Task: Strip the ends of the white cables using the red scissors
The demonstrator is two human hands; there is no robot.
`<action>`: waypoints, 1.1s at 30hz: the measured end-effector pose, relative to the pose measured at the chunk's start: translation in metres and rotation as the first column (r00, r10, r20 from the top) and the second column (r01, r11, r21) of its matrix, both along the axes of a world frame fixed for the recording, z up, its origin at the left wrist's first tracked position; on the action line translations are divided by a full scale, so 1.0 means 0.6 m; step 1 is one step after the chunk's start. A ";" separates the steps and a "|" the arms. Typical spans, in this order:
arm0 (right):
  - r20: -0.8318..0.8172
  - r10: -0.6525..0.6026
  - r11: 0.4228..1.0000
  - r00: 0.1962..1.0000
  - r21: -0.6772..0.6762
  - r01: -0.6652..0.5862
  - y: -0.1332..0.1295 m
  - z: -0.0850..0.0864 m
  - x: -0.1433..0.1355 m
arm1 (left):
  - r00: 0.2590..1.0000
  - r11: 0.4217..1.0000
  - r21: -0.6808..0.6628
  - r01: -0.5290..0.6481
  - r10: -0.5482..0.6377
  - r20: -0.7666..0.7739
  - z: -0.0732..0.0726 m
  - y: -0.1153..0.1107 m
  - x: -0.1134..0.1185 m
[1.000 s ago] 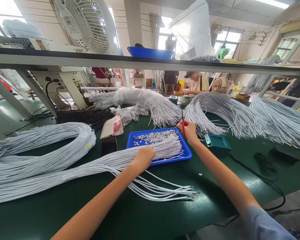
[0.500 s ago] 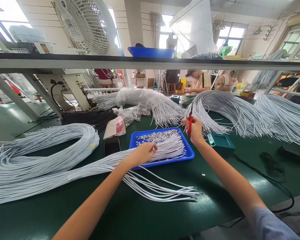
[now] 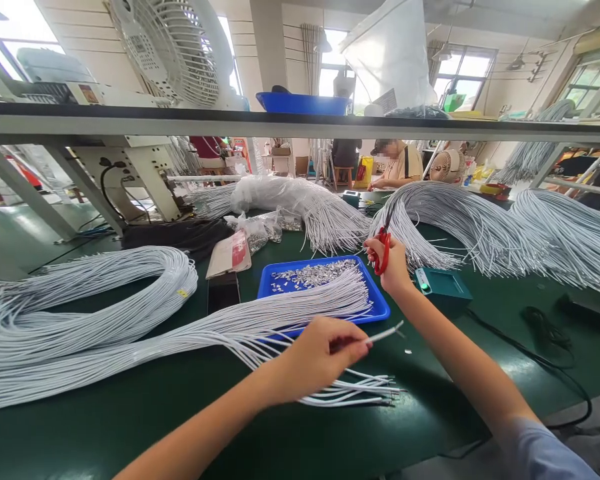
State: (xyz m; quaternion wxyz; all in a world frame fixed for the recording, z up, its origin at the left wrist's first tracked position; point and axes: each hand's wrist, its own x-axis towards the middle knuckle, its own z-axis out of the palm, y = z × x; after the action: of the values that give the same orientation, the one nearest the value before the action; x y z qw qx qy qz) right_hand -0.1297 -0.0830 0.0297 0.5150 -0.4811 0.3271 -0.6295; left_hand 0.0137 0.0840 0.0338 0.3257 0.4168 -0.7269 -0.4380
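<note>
My left hand (image 3: 325, 353) pinches a white cable (image 3: 384, 333) near its end, and the stripped tip sticks out to the right. Raised at the right is my right hand (image 3: 391, 267), closed around red-handled scissors (image 3: 384, 250) with their dark blades pointing up. Between the hands lies a blue tray (image 3: 380, 300) with many small metal pieces (image 3: 315, 272). A thick bundle of white cables (image 3: 290, 303) rests its ends in this tray. Several separate cable ends (image 3: 365, 393) spread over the green table below my left hand.
A coiled cable bundle (image 3: 170, 280) lies at left, beside a dark phone (image 3: 223, 293). More cable bundles (image 3: 445, 207) line the back right. A small green device (image 3: 443, 287) sits near my right forearm. A shelf (image 3: 300, 127) spans above; a person (image 3: 397, 163) sits beyond.
My left hand has come off the cables over the tray and moved right and nearer, now with one cable end in it. The scissors in my right hand have turned slightly, showing their handle loops.
</note>
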 end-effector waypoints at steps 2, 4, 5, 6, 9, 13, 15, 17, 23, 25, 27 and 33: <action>-0.018 0.045 0.999 0.999 -0.003 -0.045 0.015 0.002 0.005 | 0.976 0.975 0.177 0.133 -0.098 -0.194 0.004 0.022 -0.008; -0.051 0.107 0.994 0.993 -0.025 -0.108 0.034 0.004 0.011 | 0.923 0.943 0.260 0.210 -0.103 -0.372 0.004 0.030 -0.007; -0.071 0.143 0.988 0.987 -0.039 -0.146 0.045 0.006 0.014 | 0.896 0.948 0.250 0.197 -0.071 -0.437 0.004 0.027 -0.004; -0.091 0.180 0.981 0.979 -0.053 -0.186 0.058 0.008 0.017 | 0.873 0.966 0.215 0.145 -0.023 -0.488 0.003 0.021 0.001; -0.149 0.304 0.946 0.941 -0.068 -0.316 0.099 0.017 0.021 | 0.818 0.993 0.070 -0.100 0.122 -0.562 0.002 -0.008 0.017; -0.197 0.403 0.899 0.894 -0.099 -0.427 0.146 0.030 0.016 | 0.864 0.969 -0.055 -0.239 0.186 -0.469 0.007 -0.032 0.027; -0.194 0.417 0.888 0.888 -0.120 -0.444 0.159 0.035 0.012 | 0.879 0.957 -0.095 -0.273 0.208 -0.429 0.011 -0.033 0.027; -0.186 0.425 0.884 0.886 -0.127 -0.451 0.165 0.036 0.011 | 0.880 0.949 -0.110 -0.295 0.225 -0.418 0.013 -0.032 0.026; -0.221 0.316 0.898 0.923 -0.244 -0.366 0.167 0.029 0.013 | 0.885 0.934 -0.137 -0.330 0.256 -0.388 0.012 -0.029 0.024; -0.250 0.271 0.895 0.929 -0.290 -0.339 0.169 0.028 0.013 | 0.887 0.929 -0.145 -0.341 0.266 -0.377 0.012 -0.029 0.023; -0.281 0.234 0.892 0.931 -0.318 -0.321 0.173 0.029 0.012 | 0.884 0.921 -0.150 -0.358 0.283 -0.372 0.012 -0.027 0.023; -0.300 0.225 0.892 0.927 -0.319 -0.319 0.180 0.031 0.010 | 0.920 0.919 -0.235 -0.317 0.237 -0.313 0.014 -0.024 0.026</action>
State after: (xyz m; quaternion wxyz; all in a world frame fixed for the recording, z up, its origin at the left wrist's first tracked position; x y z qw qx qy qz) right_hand -0.1236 0.0250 0.0484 0.4549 -0.6856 0.1979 -0.5328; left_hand 0.0295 0.0693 0.0422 0.5396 0.4002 -0.6614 -0.3334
